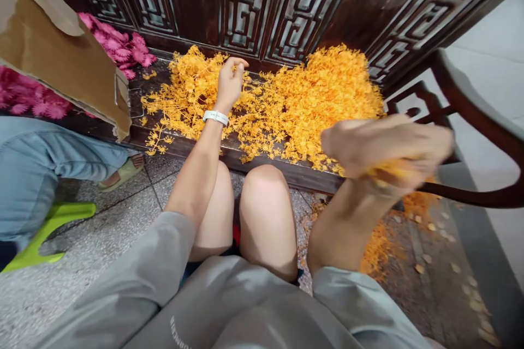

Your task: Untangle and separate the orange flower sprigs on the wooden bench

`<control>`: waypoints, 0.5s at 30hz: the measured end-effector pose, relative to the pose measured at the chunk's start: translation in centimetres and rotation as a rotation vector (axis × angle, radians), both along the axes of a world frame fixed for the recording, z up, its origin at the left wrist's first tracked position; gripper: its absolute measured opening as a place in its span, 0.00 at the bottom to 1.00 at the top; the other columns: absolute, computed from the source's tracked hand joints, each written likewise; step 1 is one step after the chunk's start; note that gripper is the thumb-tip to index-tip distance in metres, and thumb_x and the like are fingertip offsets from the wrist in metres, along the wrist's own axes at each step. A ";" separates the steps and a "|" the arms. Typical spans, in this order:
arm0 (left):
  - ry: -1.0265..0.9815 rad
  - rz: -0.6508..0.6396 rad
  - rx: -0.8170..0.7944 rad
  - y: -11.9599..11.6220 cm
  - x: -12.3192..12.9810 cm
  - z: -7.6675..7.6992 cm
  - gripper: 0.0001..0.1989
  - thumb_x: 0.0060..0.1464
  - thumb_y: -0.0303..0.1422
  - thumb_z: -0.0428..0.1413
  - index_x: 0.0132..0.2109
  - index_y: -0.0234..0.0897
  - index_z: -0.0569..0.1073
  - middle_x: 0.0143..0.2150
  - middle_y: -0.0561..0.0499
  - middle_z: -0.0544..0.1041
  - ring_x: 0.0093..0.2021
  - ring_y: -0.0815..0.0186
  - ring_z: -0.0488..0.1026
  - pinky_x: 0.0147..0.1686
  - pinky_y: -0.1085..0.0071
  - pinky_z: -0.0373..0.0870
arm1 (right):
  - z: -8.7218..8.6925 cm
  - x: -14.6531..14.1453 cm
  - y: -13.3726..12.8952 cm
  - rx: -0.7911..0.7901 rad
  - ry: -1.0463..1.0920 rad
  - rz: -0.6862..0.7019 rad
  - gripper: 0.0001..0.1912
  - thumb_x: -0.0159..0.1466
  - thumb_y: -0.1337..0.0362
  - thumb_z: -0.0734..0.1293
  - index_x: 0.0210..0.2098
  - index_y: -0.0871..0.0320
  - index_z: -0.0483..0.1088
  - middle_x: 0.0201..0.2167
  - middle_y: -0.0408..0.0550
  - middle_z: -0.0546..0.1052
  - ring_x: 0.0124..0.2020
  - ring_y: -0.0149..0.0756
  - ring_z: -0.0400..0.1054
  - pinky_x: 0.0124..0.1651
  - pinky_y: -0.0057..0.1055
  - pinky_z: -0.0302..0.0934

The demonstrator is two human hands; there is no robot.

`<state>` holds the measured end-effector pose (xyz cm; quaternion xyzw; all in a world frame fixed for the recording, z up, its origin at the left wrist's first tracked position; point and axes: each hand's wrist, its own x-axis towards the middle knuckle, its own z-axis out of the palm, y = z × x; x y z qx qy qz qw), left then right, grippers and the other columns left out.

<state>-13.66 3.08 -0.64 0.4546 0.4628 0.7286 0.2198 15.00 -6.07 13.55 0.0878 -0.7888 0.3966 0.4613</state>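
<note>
Bright orange-yellow artificial flower pieces lie in two heaps on the dark wooden bench (184,147). My left hand (231,79), with a white band on its wrist, is at the right side of the left heap (184,84); its fingers are bent together, and what they hold is too small to tell. In front of the right heap (331,87), my right hand (393,147) is raised near the bench's right end, smeared by motion. Its fingers are wrapped round orange pieces (395,172).
A cardboard box (61,43) stands at the left by pink flowers (123,46). A person in jeans (49,163) sits near a green stool (61,226). The bench's curved armrest (483,103) is at the right. Orange scraps (379,251) litter the floor.
</note>
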 end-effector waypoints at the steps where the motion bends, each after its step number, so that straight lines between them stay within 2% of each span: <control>1: -0.122 0.010 -0.031 0.0 -0.4 0.1 0.30 0.56 0.67 0.58 0.40 0.44 0.75 0.27 0.51 0.65 0.31 0.62 0.70 0.34 0.64 0.69 | -0.1 0.8 0.5 -0.031 0.053 0.010 0.21 0.69 0.45 0.69 0.25 0.49 0.72 0.14 0.37 0.62 0.14 0.28 0.55 0.20 0.31 0.54; 2: -0.218 0.003 -0.055 -0.1 -0.6 0.3 0.31 0.56 0.68 0.56 0.40 0.44 0.75 0.26 0.52 0.63 0.30 0.62 0.70 0.32 0.64 0.68 | -0.7 1.4 1.4 -0.082 0.040 -0.059 0.21 0.67 0.40 0.69 0.27 0.47 0.73 0.14 0.36 0.60 0.13 0.28 0.52 0.18 0.30 0.52; 3: -0.280 -0.022 -0.077 -0.4 -0.6 0.7 0.33 0.57 0.70 0.53 0.40 0.44 0.75 0.25 0.52 0.62 0.29 0.63 0.69 0.31 0.65 0.67 | -1.9 1.9 2.8 -0.143 -0.017 -0.207 0.23 0.65 0.35 0.68 0.30 0.46 0.74 0.15 0.36 0.60 0.13 0.28 0.51 0.18 0.30 0.52; 4: -0.336 -0.061 -0.095 -0.7 -0.4 1.1 0.35 0.57 0.71 0.50 0.41 0.44 0.74 0.25 0.53 0.62 0.28 0.63 0.69 0.30 0.65 0.67 | -3.6 2.1 4.3 -0.231 -0.127 -0.444 0.27 0.63 0.30 0.67 0.35 0.46 0.74 0.18 0.38 0.63 0.15 0.30 0.54 0.19 0.31 0.55; 6: -0.417 -0.142 -0.117 -1.6 0.1 2.2 0.39 0.55 0.74 0.43 0.41 0.43 0.73 0.24 0.53 0.61 0.28 0.63 0.69 0.29 0.66 0.66 | -7.5 2.1 7.4 -0.244 -0.327 -0.977 0.37 0.64 0.24 0.57 0.45 0.49 0.73 0.23 0.42 0.69 0.24 0.36 0.65 0.30 0.36 0.66; 8: -0.463 -0.205 -0.119 -2.6 0.8 3.3 0.43 0.52 0.77 0.39 0.41 0.42 0.73 0.24 0.53 0.60 0.28 0.63 0.71 0.30 0.66 0.67 | -10.8 1.4 9.5 -0.266 -0.441 -1.154 0.41 0.61 0.25 0.62 0.49 0.56 0.73 0.26 0.49 0.73 0.34 0.46 0.72 0.45 0.47 0.70; 9: -0.477 -0.225 -0.115 -3.0 1.0 3.7 0.45 0.51 0.77 0.37 0.41 0.42 0.72 0.25 0.53 0.60 0.29 0.63 0.71 0.32 0.65 0.68 | -11.9 0.7 9.9 -0.270 -0.513 -1.211 0.41 0.63 0.25 0.61 0.48 0.58 0.73 0.25 0.50 0.72 0.36 0.50 0.72 0.49 0.51 0.70; 11: -0.491 -0.255 -0.102 -3.8 1.5 4.5 0.47 0.49 0.78 0.35 0.43 0.41 0.72 0.27 0.52 0.61 0.33 0.61 0.74 0.35 0.64 0.70 | -12.4 -1.2 9.7 -0.258 -0.576 -1.189 0.37 0.67 0.29 0.61 0.49 0.58 0.73 0.24 0.50 0.72 0.37 0.53 0.73 0.53 0.55 0.68; 12: -0.492 -0.268 -0.098 -4.1 1.6 4.8 0.48 0.48 0.78 0.35 0.45 0.41 0.72 0.28 0.51 0.62 0.34 0.60 0.74 0.37 0.64 0.71 | -12.0 -2.5 9.3 -0.234 -0.574 -1.126 0.35 0.69 0.32 0.60 0.51 0.57 0.73 0.25 0.50 0.73 0.37 0.52 0.73 0.53 0.54 0.68; 15: -0.471 -0.294 -0.110 -4.6 2.0 5.5 0.47 0.49 0.78 0.37 0.47 0.42 0.72 0.31 0.49 0.66 0.37 0.58 0.76 0.39 0.63 0.72 | -9.8 -7.0 7.7 -0.125 -0.543 -0.811 0.29 0.70 0.38 0.65 0.57 0.54 0.70 0.33 0.49 0.77 0.39 0.47 0.74 0.52 0.48 0.69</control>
